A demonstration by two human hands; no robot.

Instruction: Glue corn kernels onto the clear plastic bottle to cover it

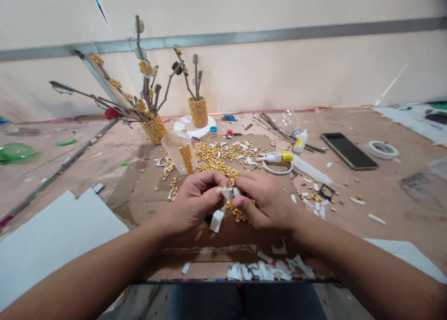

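My left hand [195,200] and my right hand [262,200] meet over a cardboard sheet [139,190], and their fingertips pinch together on a small white piece [226,192]. A little white block [217,220] hangs just under my left fingers. Corn kernels [216,158] lie heaped right behind my hands. Beside the heap, on the left, a clear bottle [179,151] partly covered with kernels lies tilted. A glue tube with a yellow band [277,157] rests to the right of the heap.
Two kernel-covered vases with twig branches [153,127] [198,110] stand at the back. A phone [347,150] and a tape roll [382,149] lie at the right. White paper scraps [265,270] litter the near edge. White sheets [52,238] lie at the left and right.
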